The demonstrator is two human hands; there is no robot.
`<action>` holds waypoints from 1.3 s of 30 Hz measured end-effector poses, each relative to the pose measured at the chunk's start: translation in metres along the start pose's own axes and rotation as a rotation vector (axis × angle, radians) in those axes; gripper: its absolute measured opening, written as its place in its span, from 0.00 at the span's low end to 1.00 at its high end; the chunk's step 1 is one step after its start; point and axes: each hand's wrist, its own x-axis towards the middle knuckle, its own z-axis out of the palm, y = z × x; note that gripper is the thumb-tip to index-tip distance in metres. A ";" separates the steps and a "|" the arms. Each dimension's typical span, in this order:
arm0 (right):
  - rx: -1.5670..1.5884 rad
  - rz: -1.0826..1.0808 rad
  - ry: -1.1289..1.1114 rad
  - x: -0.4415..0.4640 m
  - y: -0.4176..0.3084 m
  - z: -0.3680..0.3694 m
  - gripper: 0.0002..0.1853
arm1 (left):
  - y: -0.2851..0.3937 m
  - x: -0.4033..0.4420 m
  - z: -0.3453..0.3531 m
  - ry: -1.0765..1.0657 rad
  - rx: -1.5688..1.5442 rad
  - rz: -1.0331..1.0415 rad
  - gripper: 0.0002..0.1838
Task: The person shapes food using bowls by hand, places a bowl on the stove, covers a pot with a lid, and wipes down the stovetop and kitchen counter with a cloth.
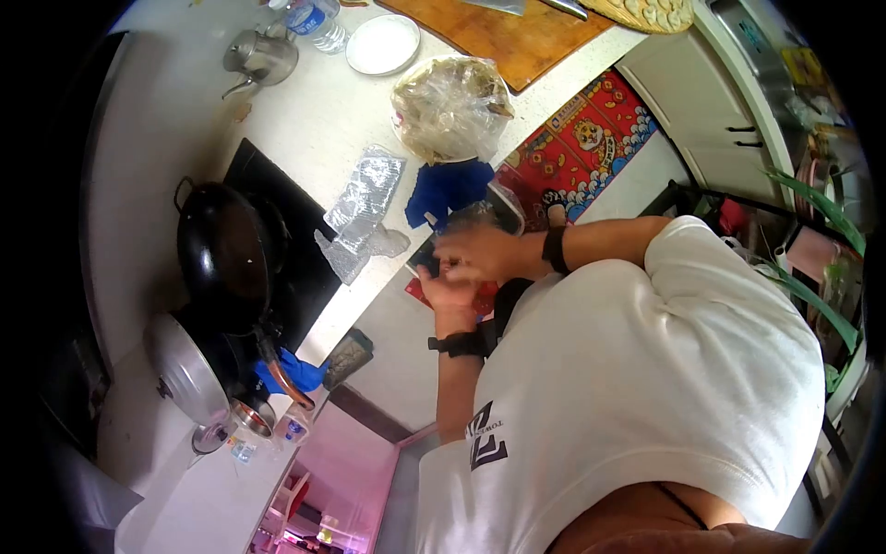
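Note:
My left hand (449, 292) is held in front of my body with the palm turned up and the thumb apart from the fingers. Close above it, my right hand (477, 251) is smeared by motion, and its fingers partly cover those of the left. Whether the hands touch, or hold something small between them, I cannot make out. Just past the right hand, a blue cloth (448, 192) lies at the counter edge. On the counter to the left are a shiny silver plastic wrapper (366, 187) and a crumpled grey cloth (367, 247).
A bowl under a clear plastic bag (452, 109) stands on the counter, near a white plate (383, 44), a water bottle (314, 23), a kettle (263, 57) and a cutting board (517, 35). On the left, a black wok (221, 254) sits on the stove beside a metal lid (187, 367).

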 end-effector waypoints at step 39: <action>-0.070 0.394 0.062 0.010 0.015 0.025 0.15 | -0.032 0.031 0.011 0.096 0.612 0.109 0.23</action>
